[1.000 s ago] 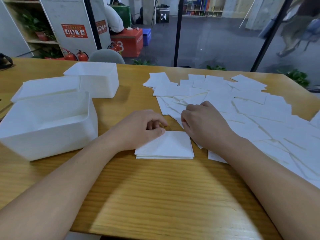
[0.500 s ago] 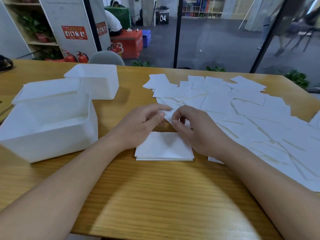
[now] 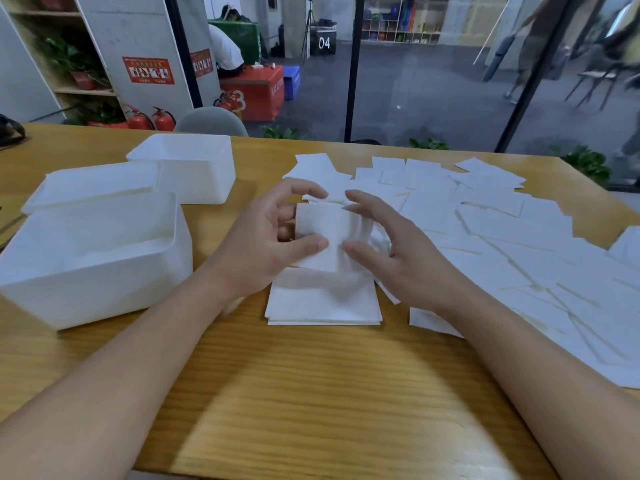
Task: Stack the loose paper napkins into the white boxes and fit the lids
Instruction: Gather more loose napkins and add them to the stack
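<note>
My left hand (image 3: pixel 263 251) and my right hand (image 3: pixel 398 261) hold one white napkin (image 3: pixel 329 230) between them, lifted above a small neat stack of napkins (image 3: pixel 322 303) on the wooden table (image 3: pixel 311 393). Each hand has its thumb on the napkin's near face, with the fingers curved over its top edge. Several loose napkins (image 3: pixel 502 244) are spread over the table's right half. An open white box (image 3: pixel 97 271) stands at the left, without napkins in it. A second open white box (image 3: pixel 194 178) stands further back, and a white lid (image 3: pixel 93 185) lies between them.
The table's near edge runs just below my forearms. A grey chair back (image 3: pixel 211 121) shows beyond the far edge, in front of a glass wall. A dark object (image 3: pixel 10 131) lies at the table's far left corner.
Both hands have risen from the table with a napkin taken from the loose spread, and now hold it above the stack. The boxes and lid have not moved.
</note>
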The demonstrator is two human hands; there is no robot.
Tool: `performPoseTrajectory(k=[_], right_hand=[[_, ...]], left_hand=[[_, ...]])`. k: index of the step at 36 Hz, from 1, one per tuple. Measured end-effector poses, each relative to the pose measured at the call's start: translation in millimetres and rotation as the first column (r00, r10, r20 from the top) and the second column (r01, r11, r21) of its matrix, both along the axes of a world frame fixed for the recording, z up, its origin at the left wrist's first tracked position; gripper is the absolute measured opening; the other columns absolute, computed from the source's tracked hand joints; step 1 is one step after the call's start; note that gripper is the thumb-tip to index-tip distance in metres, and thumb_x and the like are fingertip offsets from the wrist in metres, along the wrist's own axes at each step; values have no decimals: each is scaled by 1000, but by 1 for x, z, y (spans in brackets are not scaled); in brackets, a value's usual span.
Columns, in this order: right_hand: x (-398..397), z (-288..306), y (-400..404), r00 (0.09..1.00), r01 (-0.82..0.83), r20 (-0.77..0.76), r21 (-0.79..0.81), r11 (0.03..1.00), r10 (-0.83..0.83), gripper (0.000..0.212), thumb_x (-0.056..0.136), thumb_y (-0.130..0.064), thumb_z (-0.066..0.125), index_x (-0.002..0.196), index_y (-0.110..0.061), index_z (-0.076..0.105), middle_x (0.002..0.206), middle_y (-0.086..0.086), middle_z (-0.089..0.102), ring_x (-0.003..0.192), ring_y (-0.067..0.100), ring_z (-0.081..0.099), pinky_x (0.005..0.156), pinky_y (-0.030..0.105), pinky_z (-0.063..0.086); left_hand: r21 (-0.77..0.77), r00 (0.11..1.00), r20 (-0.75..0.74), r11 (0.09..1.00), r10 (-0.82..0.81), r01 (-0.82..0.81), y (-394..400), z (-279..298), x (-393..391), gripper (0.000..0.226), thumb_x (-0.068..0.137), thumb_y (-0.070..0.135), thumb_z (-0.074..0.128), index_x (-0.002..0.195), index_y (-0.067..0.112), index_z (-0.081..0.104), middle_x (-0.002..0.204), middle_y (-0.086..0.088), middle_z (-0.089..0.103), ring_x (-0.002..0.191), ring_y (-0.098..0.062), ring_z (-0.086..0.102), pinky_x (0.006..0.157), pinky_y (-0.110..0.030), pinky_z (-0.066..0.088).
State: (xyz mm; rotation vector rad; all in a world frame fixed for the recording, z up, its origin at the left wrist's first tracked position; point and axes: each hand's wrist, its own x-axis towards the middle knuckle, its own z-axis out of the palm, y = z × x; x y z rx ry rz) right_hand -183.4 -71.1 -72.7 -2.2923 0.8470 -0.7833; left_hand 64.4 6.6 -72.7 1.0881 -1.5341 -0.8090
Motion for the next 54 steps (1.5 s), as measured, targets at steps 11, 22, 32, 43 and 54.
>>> performPoseTrajectory(k=[11, 22, 32, 43, 54], right_hand=[[-7, 13, 0, 968, 19, 247, 148, 989, -55, 13, 105, -18, 72, 106, -27, 82, 101, -12, 80, 87, 7, 75, 68, 18, 55], [-15, 13, 2, 994, 73, 71, 138, 988, -84, 11, 100, -27, 78, 106, -35, 77, 78, -6, 71, 58, 7, 64, 57, 17, 48], [-11, 3, 11, 986, 80, -152, 51, 996, -71, 23, 95, -29, 82, 115, -37, 74, 78, -12, 72, 62, 3, 64, 62, 26, 51], [-10, 3, 2, 929, 228, -225, -274, 934, -293, 11, 96, -44, 76, 92, -34, 78, 83, -15, 64, 74, 4, 59, 61, 26, 39], [13, -8, -5, 910, 231, -266, -309, 923, -317, 13, 99, -26, 71, 92, -21, 80, 91, -6, 63, 84, 19, 62, 76, 37, 49]], left_hand=[[11, 987, 102, 992, 125, -127, 4, 4, 4, 41, 99, 46, 81, 136, 35, 69, 93, -17, 74, 85, -49, 67, 68, -64, 54], [76, 929, 343, 982, 136, -172, 10, 17, 13, 21, 101, 50, 77, 121, 43, 74, 80, 8, 76, 55, -15, 46, 56, -20, 38], [166, 834, 550, 971, 53, -171, 8, 6, 16, 14, 98, 53, 78, 109, 47, 71, 61, 5, 57, 52, -5, 42, 55, -15, 38], [114, 780, 615, 966, 116, -233, 7, 1, 18, 14, 93, 50, 84, 103, 45, 76, 84, 12, 67, 68, -4, 58, 66, -25, 49], [91, 775, 630, 985, 58, -147, 3, -11, 8, 6, 97, 47, 80, 102, 48, 78, 106, 24, 65, 99, -5, 66, 79, -14, 49]])
